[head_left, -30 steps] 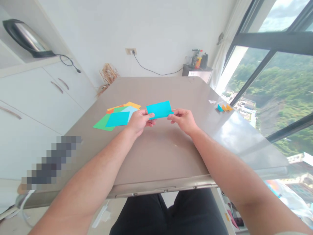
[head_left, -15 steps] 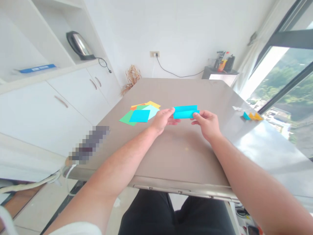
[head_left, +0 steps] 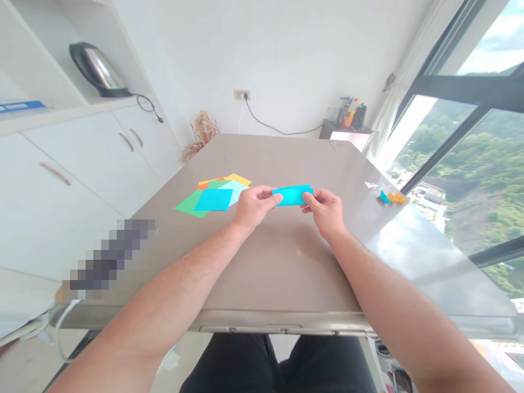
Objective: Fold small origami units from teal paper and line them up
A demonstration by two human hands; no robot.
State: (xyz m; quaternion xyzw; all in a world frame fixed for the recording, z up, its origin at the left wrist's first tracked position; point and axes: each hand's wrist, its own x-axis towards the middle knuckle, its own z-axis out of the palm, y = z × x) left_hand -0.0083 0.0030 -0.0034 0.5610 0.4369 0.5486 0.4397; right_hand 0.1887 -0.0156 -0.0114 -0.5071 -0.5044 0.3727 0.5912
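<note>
A blue sheet of paper [head_left: 292, 196], folded over into a narrow strip, is held between my two hands just above the table. My left hand [head_left: 256, 206] pinches its left end, thumb on the near face. At the other end, my right hand [head_left: 325, 212] grips the paper between thumb and fingers. Left of my left hand lies a fanned pile of coloured sheets: a blue sheet [head_left: 213, 200] on top, with green [head_left: 189, 204], pale mint, orange and yellow sheets [head_left: 238, 178] partly under it.
Small folded blue and orange paper pieces [head_left: 393, 197] stand at the right side of the table [head_left: 286, 262]. A blurred-out dark object [head_left: 112, 259] lies at the left edge with a white cable. A kettle [head_left: 100, 71] sits on the shelf; a window [head_left: 470, 153] is at right.
The blue paper has gone from a partly open fold to a flatter, narrower strip, with both thumbs now on its near face. The whole view has turned slightly right.
</note>
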